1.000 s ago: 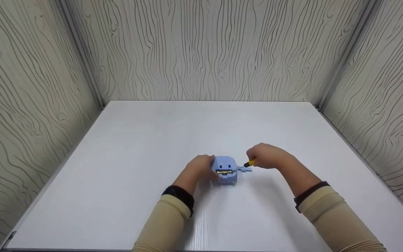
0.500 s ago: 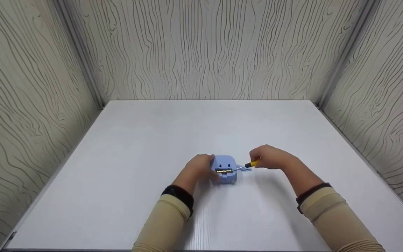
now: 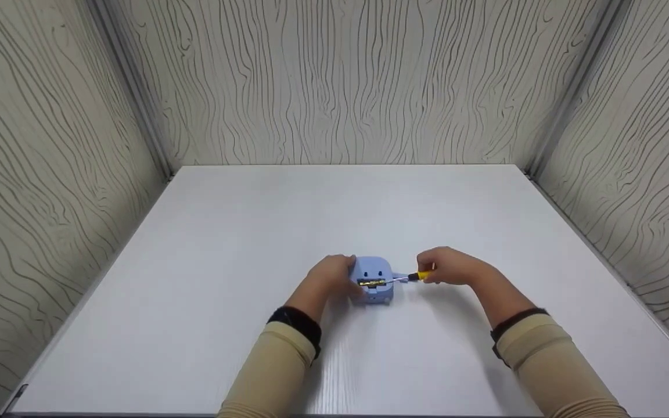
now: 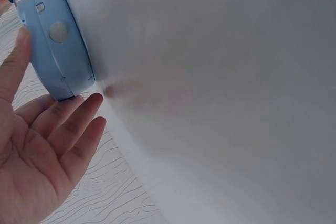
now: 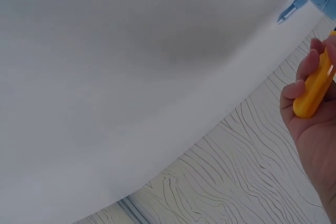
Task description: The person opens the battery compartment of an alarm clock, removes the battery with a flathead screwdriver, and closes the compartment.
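My left hand grips the left side of a light-blue rounded box standing on the table. In the left wrist view its thumb presses one face of the box, with the fingers at the opposite side. Two dark dots mark the box above a slot holding a gold cylinder, which looks like a battery. My right hand pinches the yellow handle of a screwdriver. Its thin metal shaft points left, the tip overlapping the slot's right end in the head view. A slim blue piece juts from the box's right side.
The white table spreads around both hands. Wood-patterned panels enclose it at the back and on both sides, with grey metal posts at the back corners.
My right hand has shifted slightly right and toward me, and the screwdriver now lies flatter, with more of its shaft showing. My left hand and the box stay nearly still.
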Action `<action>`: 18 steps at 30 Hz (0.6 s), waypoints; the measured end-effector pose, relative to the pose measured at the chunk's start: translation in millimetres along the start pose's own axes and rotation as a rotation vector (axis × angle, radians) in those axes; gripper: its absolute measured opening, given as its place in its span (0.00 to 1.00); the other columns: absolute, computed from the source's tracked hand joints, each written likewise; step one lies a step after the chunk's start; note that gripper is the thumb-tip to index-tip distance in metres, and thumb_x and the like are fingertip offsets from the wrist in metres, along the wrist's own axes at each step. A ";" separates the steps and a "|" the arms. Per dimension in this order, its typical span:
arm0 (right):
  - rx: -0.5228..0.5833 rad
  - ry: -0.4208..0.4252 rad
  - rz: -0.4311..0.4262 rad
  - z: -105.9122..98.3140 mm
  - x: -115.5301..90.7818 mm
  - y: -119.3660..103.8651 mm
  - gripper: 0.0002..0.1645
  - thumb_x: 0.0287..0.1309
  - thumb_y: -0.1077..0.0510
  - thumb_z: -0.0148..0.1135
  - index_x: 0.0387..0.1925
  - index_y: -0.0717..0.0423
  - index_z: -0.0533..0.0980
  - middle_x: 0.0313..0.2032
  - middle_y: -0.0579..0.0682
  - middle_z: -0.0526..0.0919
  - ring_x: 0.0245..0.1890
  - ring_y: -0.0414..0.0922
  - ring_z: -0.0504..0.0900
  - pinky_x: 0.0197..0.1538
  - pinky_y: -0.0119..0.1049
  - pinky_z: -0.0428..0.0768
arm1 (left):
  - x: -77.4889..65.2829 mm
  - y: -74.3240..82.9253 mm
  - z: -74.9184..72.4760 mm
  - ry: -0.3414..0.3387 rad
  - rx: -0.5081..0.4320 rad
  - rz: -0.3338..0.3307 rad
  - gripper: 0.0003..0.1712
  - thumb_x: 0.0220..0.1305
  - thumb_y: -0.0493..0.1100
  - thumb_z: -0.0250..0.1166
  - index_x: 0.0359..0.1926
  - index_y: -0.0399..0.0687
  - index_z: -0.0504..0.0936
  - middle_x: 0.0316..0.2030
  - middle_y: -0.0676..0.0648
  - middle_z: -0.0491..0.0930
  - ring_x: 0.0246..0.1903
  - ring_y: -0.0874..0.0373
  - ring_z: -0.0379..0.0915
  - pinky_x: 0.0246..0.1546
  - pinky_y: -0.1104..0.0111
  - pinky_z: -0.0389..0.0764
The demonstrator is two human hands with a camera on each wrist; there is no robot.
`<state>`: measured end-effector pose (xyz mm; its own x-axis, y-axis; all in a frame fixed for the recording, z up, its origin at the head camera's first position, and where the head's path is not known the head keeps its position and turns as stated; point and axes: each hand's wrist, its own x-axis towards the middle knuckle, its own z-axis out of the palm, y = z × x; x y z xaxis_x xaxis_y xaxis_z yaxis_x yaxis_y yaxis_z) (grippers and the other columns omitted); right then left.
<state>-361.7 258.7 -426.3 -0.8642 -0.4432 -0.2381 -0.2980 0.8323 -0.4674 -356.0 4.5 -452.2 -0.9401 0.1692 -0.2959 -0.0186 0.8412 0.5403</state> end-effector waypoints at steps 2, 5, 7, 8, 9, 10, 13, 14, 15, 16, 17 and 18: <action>0.017 -0.001 -0.002 1.3 1.0 2.1 0.05 0.53 0.64 0.62 0.27 0.52 0.76 0.28 0.46 0.77 0.30 0.45 0.73 0.33 0.36 0.73 | 0.4 -0.7 0.2 0.004 -0.008 -0.003 0.49 0.41 0.48 0.75 0.66 0.57 0.62 0.65 0.48 0.62 0.65 0.51 0.54 0.65 0.57 0.56; 0.022 -0.003 0.003 3.2 2.5 4.3 0.04 0.53 0.64 0.62 0.28 0.52 0.76 0.29 0.46 0.77 0.31 0.45 0.73 0.34 0.36 0.73 | 0.9 -0.9 0.2 0.005 -0.015 -0.009 0.49 0.41 0.48 0.75 0.66 0.57 0.62 0.64 0.48 0.63 0.65 0.51 0.54 0.65 0.57 0.56; 0.016 -0.007 0.020 5.0 3.6 5.2 0.04 0.53 0.63 0.62 0.28 0.51 0.76 0.29 0.45 0.77 0.31 0.45 0.73 0.35 0.36 0.74 | 0.9 -0.6 0.0 0.005 -0.018 -0.013 0.49 0.41 0.48 0.75 0.66 0.58 0.62 0.64 0.49 0.63 0.65 0.51 0.54 0.65 0.57 0.56; 0.014 -0.011 0.025 5.9 3.9 5.6 0.04 0.53 0.63 0.63 0.29 0.51 0.76 0.29 0.45 0.78 0.31 0.45 0.73 0.36 0.37 0.74 | 1.0 -0.4 0.0 0.005 -0.015 -0.012 0.49 0.40 0.48 0.75 0.66 0.58 0.62 0.64 0.48 0.63 0.65 0.51 0.54 0.65 0.57 0.56; 0.010 -0.016 0.031 6.7 4.2 5.9 0.04 0.53 0.63 0.63 0.29 0.51 0.76 0.29 0.45 0.78 0.32 0.45 0.74 0.36 0.37 0.74 | 1.0 -0.1 0.0 0.004 -0.014 -0.013 0.50 0.40 0.48 0.75 0.66 0.57 0.62 0.64 0.49 0.63 0.65 0.51 0.54 0.65 0.57 0.56; 0.009 -0.019 0.040 7.3 4.5 6.1 0.04 0.53 0.63 0.63 0.29 0.51 0.76 0.29 0.45 0.78 0.32 0.45 0.74 0.37 0.37 0.74 | 1.1 0.1 0.1 0.005 -0.008 -0.012 0.50 0.40 0.48 0.75 0.66 0.57 0.62 0.64 0.49 0.63 0.65 0.51 0.54 0.65 0.57 0.56; 0.011 -0.028 0.055 8.9 4.9 6.0 0.03 0.53 0.62 0.63 0.30 0.52 0.76 0.29 0.46 0.77 0.32 0.45 0.74 0.37 0.37 0.75 | 1.7 0.3 0.4 0.006 0.008 -0.009 0.50 0.40 0.49 0.76 0.66 0.57 0.63 0.64 0.49 0.63 0.65 0.51 0.55 0.65 0.57 0.56; 0.009 -0.030 0.060 9.5 5.3 6.0 0.04 0.53 0.62 0.63 0.30 0.51 0.76 0.29 0.46 0.77 0.32 0.45 0.73 0.38 0.37 0.75 | 1.8 0.2 0.5 0.008 0.018 -0.005 0.50 0.40 0.49 0.76 0.66 0.57 0.63 0.64 0.48 0.64 0.65 0.51 0.55 0.65 0.57 0.56; 0.006 -0.031 0.063 10.0 5.5 5.8 0.04 0.53 0.62 0.63 0.30 0.51 0.76 0.29 0.46 0.77 0.32 0.45 0.73 0.37 0.37 0.75 | 1.8 0.0 0.4 0.009 0.023 -0.003 0.50 0.40 0.49 0.76 0.66 0.57 0.63 0.64 0.48 0.64 0.65 0.51 0.55 0.65 0.57 0.56; 0.001 -0.034 0.064 10.6 5.5 5.3 0.04 0.53 0.63 0.63 0.30 0.51 0.76 0.29 0.46 0.77 0.33 0.45 0.73 0.37 0.37 0.74 | 1.9 -0.3 0.5 0.011 0.029 0.002 0.50 0.40 0.49 0.76 0.66 0.56 0.63 0.64 0.48 0.64 0.65 0.51 0.55 0.65 0.58 0.56; -0.008 -0.038 0.064 11.5 5.9 5.3 0.04 0.53 0.63 0.63 0.29 0.50 0.76 0.29 0.46 0.77 0.33 0.45 0.73 0.37 0.37 0.74 | 2.0 -0.4 0.4 0.011 0.031 0.004 0.50 0.40 0.49 0.75 0.66 0.56 0.63 0.64 0.48 0.64 0.65 0.51 0.55 0.65 0.58 0.56; -0.014 -0.040 0.066 12.3 6.1 5.2 0.05 0.52 0.63 0.63 0.29 0.50 0.76 0.29 0.45 0.77 0.33 0.45 0.72 0.37 0.37 0.74 | 2.1 -0.5 0.4 0.010 0.033 0.008 0.50 0.40 0.49 0.75 0.66 0.56 0.62 0.64 0.48 0.64 0.65 0.51 0.55 0.65 0.58 0.56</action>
<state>-363.5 256.3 -440.7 -0.8651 -0.4003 -0.3022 -0.2472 0.8646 -0.4375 -357.8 4.6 -453.3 -0.9435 0.1711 -0.2837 0.0001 0.8564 0.5163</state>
